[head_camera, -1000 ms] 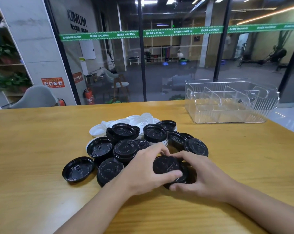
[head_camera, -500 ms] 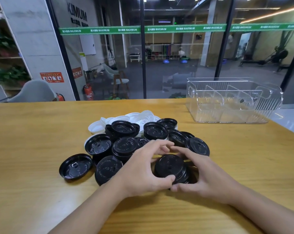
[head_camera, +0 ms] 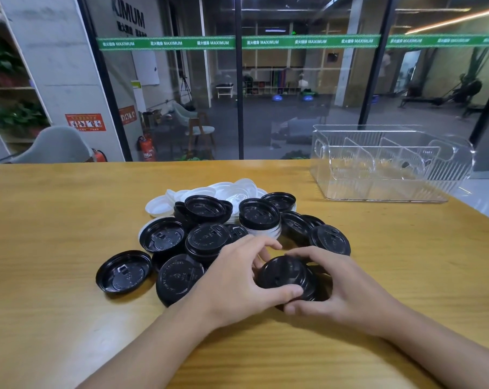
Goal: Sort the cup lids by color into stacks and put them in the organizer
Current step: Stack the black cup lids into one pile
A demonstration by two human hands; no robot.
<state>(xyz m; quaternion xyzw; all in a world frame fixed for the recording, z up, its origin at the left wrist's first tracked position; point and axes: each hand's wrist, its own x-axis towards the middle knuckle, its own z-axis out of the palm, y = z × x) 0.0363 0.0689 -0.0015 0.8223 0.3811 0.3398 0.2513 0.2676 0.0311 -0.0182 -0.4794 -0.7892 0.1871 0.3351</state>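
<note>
Though half-open, hands [head_camera: 232,284] [head_camera: 347,287] round lid stack [head_camera: 285,273].

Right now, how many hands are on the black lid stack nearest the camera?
2. The left hand grips the black lid stack from its left side, thumb on the near rim. The right hand grips it from the right.
</note>
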